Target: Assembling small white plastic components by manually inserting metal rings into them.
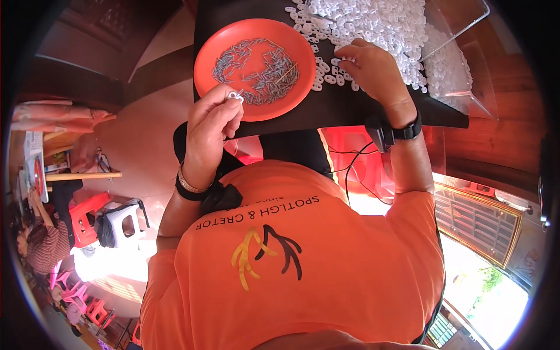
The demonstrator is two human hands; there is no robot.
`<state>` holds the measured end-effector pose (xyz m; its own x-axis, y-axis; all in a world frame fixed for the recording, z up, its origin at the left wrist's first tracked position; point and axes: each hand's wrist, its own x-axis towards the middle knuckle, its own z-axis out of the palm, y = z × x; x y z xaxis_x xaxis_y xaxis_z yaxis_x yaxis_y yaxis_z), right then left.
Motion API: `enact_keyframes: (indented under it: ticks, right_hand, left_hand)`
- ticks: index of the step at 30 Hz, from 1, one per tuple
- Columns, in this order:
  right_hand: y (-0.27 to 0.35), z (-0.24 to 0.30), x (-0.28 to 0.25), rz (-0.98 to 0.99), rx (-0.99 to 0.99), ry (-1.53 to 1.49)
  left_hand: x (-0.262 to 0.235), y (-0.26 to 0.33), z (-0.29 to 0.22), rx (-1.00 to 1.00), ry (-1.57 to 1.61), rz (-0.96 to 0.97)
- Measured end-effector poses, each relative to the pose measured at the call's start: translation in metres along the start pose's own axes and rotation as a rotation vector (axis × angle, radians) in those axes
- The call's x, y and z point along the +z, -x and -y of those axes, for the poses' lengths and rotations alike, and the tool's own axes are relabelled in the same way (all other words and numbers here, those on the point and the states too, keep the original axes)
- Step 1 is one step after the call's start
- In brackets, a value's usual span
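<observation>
Black board (350,111) edge nears orange plate (221,52) (pins).

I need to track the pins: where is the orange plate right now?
In the head view the orange plate sits upper left on the black board, just above the left hand, with the white pieces on its right.

Bright daylight glare blows out lower right; fisheye bends edges, dark vignette w/ soft rim.

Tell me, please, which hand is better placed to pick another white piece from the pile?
The right hand: its fingertips already rest among the loose white plastic pieces on the black board. The left hand pinches a small white piece over the orange plate of metal pins.
</observation>
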<state>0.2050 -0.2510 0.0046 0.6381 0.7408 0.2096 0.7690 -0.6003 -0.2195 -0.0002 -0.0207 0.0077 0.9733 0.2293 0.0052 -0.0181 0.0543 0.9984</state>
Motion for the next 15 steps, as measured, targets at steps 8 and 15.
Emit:
enact_keyframes:
  ticks: [8, 15]
  right_hand:
    - [-0.01, 0.006, 0.005, -0.022, -0.017, 0.106]
    - [-0.008, 0.023, -0.004, -0.111, 0.169, -0.423]
  left_hand:
    - [-0.005, 0.003, 0.004, -0.01, 0.054, 0.017]
    - [0.001, 0.004, 0.002, -0.031, 0.092, 0.001]
